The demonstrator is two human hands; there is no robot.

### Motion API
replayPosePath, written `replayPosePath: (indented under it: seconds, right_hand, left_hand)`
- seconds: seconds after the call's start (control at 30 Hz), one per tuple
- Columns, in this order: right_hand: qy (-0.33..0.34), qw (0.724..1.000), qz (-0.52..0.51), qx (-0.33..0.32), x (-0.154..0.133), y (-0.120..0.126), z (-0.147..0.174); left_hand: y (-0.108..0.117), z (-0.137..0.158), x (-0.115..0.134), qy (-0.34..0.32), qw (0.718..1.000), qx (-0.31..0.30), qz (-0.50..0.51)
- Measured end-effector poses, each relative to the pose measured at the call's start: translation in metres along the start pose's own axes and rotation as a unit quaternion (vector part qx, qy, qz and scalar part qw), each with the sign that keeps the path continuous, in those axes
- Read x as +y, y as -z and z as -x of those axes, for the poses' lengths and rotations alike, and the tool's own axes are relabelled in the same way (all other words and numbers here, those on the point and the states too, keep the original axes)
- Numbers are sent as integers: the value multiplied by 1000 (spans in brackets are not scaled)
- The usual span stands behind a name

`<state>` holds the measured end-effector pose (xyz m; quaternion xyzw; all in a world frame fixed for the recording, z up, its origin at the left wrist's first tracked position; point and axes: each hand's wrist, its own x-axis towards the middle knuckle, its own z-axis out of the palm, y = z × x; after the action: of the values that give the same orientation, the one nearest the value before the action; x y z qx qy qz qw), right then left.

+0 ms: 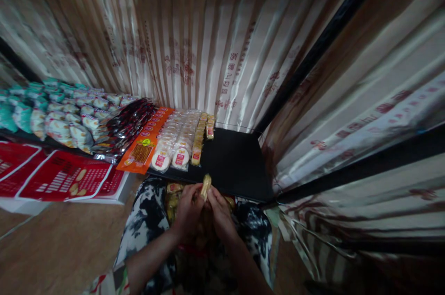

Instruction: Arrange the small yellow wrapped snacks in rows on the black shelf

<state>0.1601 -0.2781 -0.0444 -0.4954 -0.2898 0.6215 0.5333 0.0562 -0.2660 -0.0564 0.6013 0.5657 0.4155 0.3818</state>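
Note:
Between the fingertips of both hands is a small yellow wrapped snack (206,186), held upright over the lap. My left hand (190,204) pinches its left side, and my right hand (219,207) grips it from the right. Beneath them, between the knees, more yellow wrapped snacks (174,187) lie in a container largely hidden by my arms. Just ahead on the black shelf (236,160) stands a row of matching yellow snacks (197,144), with a shorter row (210,126) beside it.
Left of the yellow rows lie round white crackers in clear wrap (181,153), an orange packet (142,147), dark packets (128,123) and several white-and-teal bags (62,109). Red printed cartons (69,174) sit below the shelf. Striped curtains (194,31) and a dark pole (313,63) border it.

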Motion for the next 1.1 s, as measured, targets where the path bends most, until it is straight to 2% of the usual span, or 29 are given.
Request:
replayPosePath:
  seconds: [0.1,0.2,0.4,0.53,0.63,0.7,0.77,0.8,0.87,0.93,0.97,1.1]
  right_hand:
    - [8,1000,-5,-15,-2,-4,1]
    - [7,1000,3,4,-3,-4,-1]
    - [-15,999,12,30,-9,-1,-9]
    - [-11,999,27,20,-7,2,-15]
    - [-1,999,45,22,-1,9,-20]
    - [11,994,86,59,1,16,-25]
    - [54,974,182,125,0,25,-28]
    - [91,952,245,158,-3,30,-29]
    - [184,892,365,193,-10,38,-31]
    - [261,840,445,169,-20,45,-35]
    - [282,826,466,144,-25,48,-37]
    - [282,820,496,48,-43,54,-52]
  left_hand:
    - [-2,6,3,-41,999,-3,-6]
    - [-3,8,5,-47,999,-14,6]
    - [-6,1,6,2,1000,-13,9]
    - [-14,-6,8,49,999,2,2]
    - [-17,-12,9,51,999,-15,9]
    - [-17,-17,9,42,999,-19,1]
    - [-15,-24,8,24,999,-19,-17]
    - [-14,-28,9,14,999,-20,-26]
    - [-11,-37,10,-11,999,-30,-42]
    - [-8,-46,14,-37,996,-50,-59]
    - [-7,-50,16,-51,994,-62,-69]
    - [-6,-65,29,-121,981,-109,-102]
